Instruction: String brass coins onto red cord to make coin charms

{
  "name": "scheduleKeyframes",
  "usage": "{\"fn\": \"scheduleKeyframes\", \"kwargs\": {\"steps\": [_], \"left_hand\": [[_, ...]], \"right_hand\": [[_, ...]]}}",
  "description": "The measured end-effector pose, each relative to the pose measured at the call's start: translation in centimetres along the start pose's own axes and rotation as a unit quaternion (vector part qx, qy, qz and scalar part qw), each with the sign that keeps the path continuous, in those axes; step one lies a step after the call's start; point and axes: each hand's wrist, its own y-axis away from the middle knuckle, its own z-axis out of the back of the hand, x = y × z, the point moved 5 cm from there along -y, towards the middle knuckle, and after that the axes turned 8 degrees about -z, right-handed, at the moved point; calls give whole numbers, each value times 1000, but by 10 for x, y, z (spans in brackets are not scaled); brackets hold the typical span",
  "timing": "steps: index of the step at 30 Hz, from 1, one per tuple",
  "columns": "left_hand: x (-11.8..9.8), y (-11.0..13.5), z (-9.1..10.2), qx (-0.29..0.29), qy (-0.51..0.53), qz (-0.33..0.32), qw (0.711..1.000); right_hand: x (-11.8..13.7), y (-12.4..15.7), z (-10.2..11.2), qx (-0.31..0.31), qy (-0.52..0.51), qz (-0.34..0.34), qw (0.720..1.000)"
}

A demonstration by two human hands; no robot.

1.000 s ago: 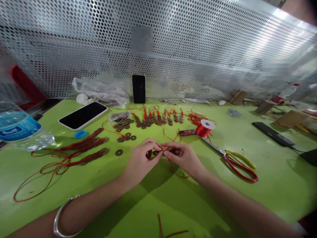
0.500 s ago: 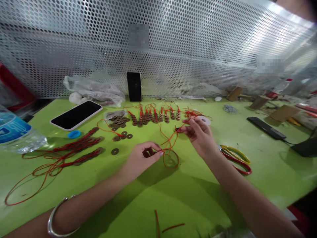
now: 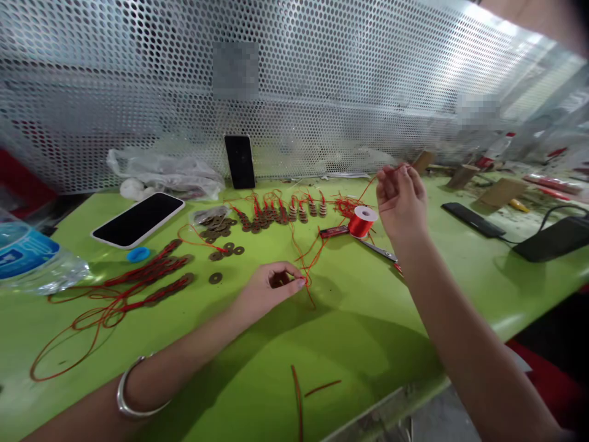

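My left hand (image 3: 277,287) pinches a red cord (image 3: 309,277) where its strands cross in a small knot, just above the green table. Raised at the right, my right hand (image 3: 402,199) has thumb and fingers closed on a stretch of red cord that runs down to the left. Below it stands a spool of red thread (image 3: 360,224), beside a dark red lighter-like stick (image 3: 334,231). Behind my hands, several small stacks of holed coins (image 3: 276,215) tied with red cord stand in a row. A bundle of corded coins (image 3: 170,267) lies to the left.
Scissors (image 3: 377,250) lie partly behind my right forearm. A phone (image 3: 138,220) lies flat at the left; another phone (image 3: 240,161) leans on the perforated metal panel (image 3: 322,80). A water bottle (image 3: 37,252) and blue cap (image 3: 138,254) are at the left. Cord scraps (image 3: 298,402) lie in front.
My right hand has moved up and right, drawing the cord out, and the loop near my left hand has shrunk away. The spool and scissor blades now show. My left hand keeps its pinch.
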Motion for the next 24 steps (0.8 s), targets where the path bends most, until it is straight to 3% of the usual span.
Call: {"fn": "scheduleKeyframes", "kwargs": {"steps": [6, 10, 15, 24], "left_hand": [[2, -1, -2, 37, 13, 10, 999], [1, 1, -6, 74, 26, 10, 997], [-1, 6, -12, 137, -6, 15, 990], [-3, 12, -21, 201, 15, -3, 979]], "right_hand": [[34, -32, -34, 59, 50, 65, 995], [42, -63, -55, 86, 121, 97, 984], [40, -91, -68, 87, 228, 104, 964], [39, -102, -73, 31, 324, 83, 942]]}}
